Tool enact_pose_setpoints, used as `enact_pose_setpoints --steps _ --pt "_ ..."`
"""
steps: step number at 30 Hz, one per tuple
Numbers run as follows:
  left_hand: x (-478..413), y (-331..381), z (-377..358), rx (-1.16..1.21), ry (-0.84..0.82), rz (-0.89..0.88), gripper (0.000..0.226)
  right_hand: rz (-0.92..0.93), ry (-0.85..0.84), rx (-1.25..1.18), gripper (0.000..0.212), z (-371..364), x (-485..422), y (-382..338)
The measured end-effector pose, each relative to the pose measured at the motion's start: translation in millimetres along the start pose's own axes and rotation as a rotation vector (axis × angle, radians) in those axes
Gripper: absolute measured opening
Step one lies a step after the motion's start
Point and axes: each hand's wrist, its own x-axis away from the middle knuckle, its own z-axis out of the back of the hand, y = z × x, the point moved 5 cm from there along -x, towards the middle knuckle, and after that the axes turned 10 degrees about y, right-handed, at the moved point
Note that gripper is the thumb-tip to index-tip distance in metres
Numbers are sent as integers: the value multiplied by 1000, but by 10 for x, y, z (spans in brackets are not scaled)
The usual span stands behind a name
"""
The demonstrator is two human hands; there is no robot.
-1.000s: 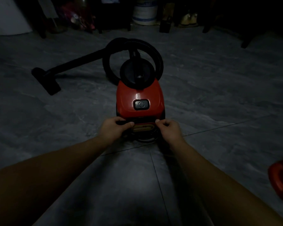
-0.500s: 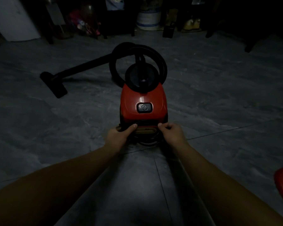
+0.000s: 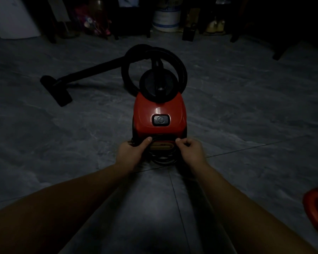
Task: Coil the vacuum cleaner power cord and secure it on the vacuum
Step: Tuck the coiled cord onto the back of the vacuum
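On a dim grey tiled floor [image 3: 246,110], a red canister vacuum [image 3: 159,114] sits with its rear end toward the camera, a person's two bare forearms reaching in from the bottom of the frame to meet it. A black power button [image 3: 160,120] sits on the red top, and a black hose [image 3: 154,65] loops over the front of the machine, running left along the floor to a floor nozzle [image 3: 56,90]. The black power cord [image 3: 162,158] is bunched in loops against the rear of the vacuum, just below a tan panel [image 3: 162,146], and lies between the two hands. The left hand [image 3: 131,152] is closed around the left side of the bundle, its thumb pressed up against the lower rear edge of the red body. The right hand [image 3: 190,151] is curled in a loose fist at the right side of the loops, thumb tip near the vacuum's rear corner; in the low light it appears to pinch a strand of cord, though the contact itself is too dark to confirm. Part of the coil hangs beneath the panel and touches the floor. Along the back wall stand a white pail [image 3: 166,20] with a blue band and other dim clutter, and a red object [image 3: 317,208] cuts into the lower right edge
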Motion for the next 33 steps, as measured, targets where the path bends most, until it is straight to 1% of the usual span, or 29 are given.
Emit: enact_pose_setpoints --steps 3,7,10,12,14,16,18,20,23,25,27,31,33 --pt "-33 -7 5 3 -19 -9 23 -3 -5 9 22 3 6 -11" --pt "-78 -11 -12 -15 -64 -9 27 9 -3 21 21 1 5 -27" --pt "-105 -12 7 -30 -67 -1 33 2 -19 30 24 -14 -2 -12" --pt "-101 20 42 -58 -47 -21 29 -4 -14 35 24 -22 -7 1" --pt "-90 83 106 -131 10 -110 29 -5 -8 30 24 -29 -12 0" --pt "-78 149 166 -223 49 -257 34 1 0 40 24 -32 -14 -14" --pt "-65 196 190 -290 58 -385 32 2 -2 47 24 -32 -13 -29" --pt "-53 234 183 -342 34 -460 27 7 6 44 25 -30 -8 -29" --pt "-29 277 110 -412 -51 -526 19 21 6 64 23 -30 -11 -26" --pt "-6 285 48 -423 -99 -533 18 17 9 75 23 -27 -18 -29" --pt "28 283 4 -397 -112 -496 19 22 12 91 23 -29 -34 -41" --pt "63 314 -26 -378 -90 -470 22 20 17 106 24 -36 -48 -29" --pt "55 324 -24 -371 -65 -468 19 17 15 99 25 -38 -54 -23"
